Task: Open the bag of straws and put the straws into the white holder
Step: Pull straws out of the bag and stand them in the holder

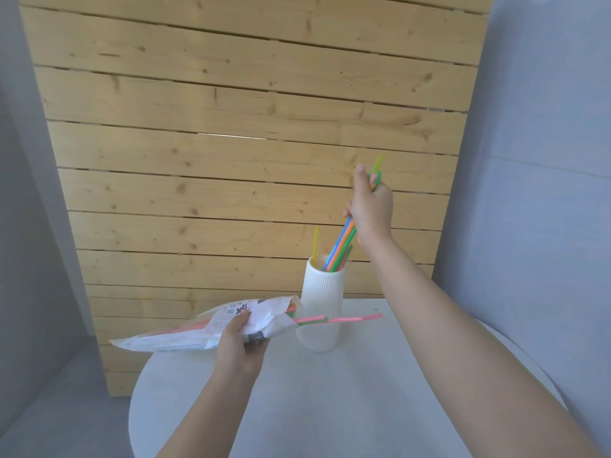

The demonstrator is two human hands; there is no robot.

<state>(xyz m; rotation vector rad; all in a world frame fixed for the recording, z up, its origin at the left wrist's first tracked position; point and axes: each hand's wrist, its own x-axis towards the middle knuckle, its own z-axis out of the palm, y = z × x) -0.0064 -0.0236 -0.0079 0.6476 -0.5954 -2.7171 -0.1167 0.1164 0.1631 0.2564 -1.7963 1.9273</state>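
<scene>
A white ribbed holder (320, 302) stands on the round white table (347, 398). My right hand (372, 206) is above it, shut on a bundle of coloured straws (340, 249) whose lower ends reach into the holder's mouth. One yellow straw (315, 242) stands alone in the holder. My left hand (239, 342) grips the white printed straw bag (211, 328), held roughly level just left of the holder. Pink and green straws (337, 319) stick out of the bag's open end, across the front of the holder.
A wall of horizontal pine planks (231, 143) rises right behind the table. Grey walls (542, 160) flank it on both sides. The table's edge curves away at the left, above a grey floor (66, 418).
</scene>
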